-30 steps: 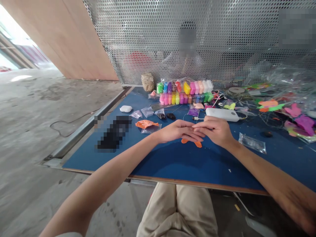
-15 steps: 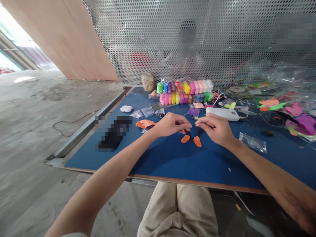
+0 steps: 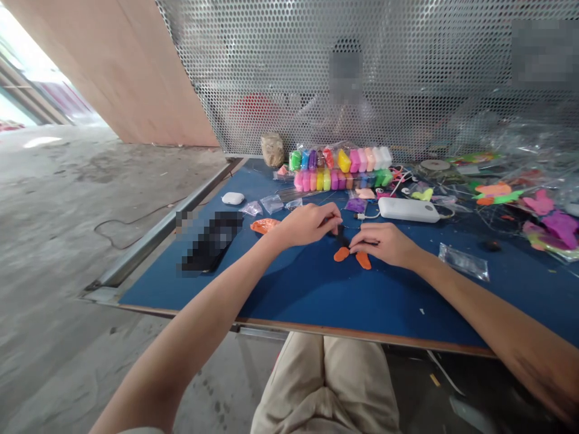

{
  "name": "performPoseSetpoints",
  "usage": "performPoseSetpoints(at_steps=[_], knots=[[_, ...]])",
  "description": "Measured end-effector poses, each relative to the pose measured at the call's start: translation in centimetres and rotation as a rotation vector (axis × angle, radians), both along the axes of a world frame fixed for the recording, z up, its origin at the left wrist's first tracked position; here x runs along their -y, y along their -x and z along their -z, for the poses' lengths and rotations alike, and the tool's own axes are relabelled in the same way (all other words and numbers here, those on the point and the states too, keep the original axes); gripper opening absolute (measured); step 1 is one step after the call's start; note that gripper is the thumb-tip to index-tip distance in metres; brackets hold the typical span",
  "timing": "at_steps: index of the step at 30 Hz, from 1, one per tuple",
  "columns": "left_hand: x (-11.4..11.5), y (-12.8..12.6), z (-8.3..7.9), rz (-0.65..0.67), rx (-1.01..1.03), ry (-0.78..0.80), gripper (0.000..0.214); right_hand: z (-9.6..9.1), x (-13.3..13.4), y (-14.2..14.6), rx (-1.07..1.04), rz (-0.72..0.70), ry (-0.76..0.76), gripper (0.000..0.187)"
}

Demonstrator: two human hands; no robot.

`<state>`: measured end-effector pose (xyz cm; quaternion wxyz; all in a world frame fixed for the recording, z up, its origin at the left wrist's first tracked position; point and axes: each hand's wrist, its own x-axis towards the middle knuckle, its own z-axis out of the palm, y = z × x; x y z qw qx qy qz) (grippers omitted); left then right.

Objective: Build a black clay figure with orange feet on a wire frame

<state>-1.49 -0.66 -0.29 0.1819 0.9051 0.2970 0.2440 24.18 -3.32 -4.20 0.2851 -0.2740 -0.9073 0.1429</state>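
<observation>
Two flat orange clay pieces point(image 3: 341, 254) lie side by side on the blue tabletop point(image 3: 289, 283), their upper ends close together. Above and left of them, my left hand point(image 3: 312, 224) is closed in a pinch; what its fingertips hold, if anything, is too small to make out. My right hand point(image 3: 384, 243) has its fingertips pressed together low over the upper ends of the pieces, partly covering the right one. A small dark patch shows between the hands, and I cannot tell whether it is material or shadow. Beside my left wrist lies an orange clay packet point(image 3: 264, 226).
Packs of coloured clay point(image 3: 341, 180) line the back before a perforated metal screen point(image 3: 280, 66). A white power bank point(image 3: 407, 210) with a cable lies behind my right hand. A phone point(image 3: 215, 241) and white earbud case point(image 3: 233, 198) are at left; clay shapes point(image 3: 561, 226) clutter the right.
My right hand has come down and left, onto the upper ends of the orange pieces. My left hand has shifted slightly left, and the gap between the hands differs.
</observation>
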Motion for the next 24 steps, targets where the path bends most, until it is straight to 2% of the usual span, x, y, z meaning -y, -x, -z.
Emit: performPoseSetpoints(at_steps=[6,9,13,17,20,24], knots=[[-0.43,0.45,-0.31,0.138,-0.070,0.019,0.027,0.35,-0.16,0.07,0.009,-0.051,0.075,0.020],[-0.31,0.49,-0.43,0.190,-0.098,0.058,0.029,0.50,-0.36,0.09,0.045,-0.094,0.060,0.020],[-0.06,0.34,-0.01,0.161,-0.182,0.177,0.024,0.63,-0.57,0.25,0.053,-0.099,0.080,0.017],[0.05,0.12,0.48,0.145,-0.282,0.258,0.024,0.45,-0.40,0.47,0.057,-0.034,0.083,0.016],[0.12,-0.07,0.53,0.155,-0.291,0.279,0.024,0.32,-0.21,0.56,0.074,0.028,0.073,0.021],[0.13,-0.27,0.48,0.144,-0.337,0.268,0.023,0.43,-0.34,0.50,0.091,-0.005,0.084,0.022]])
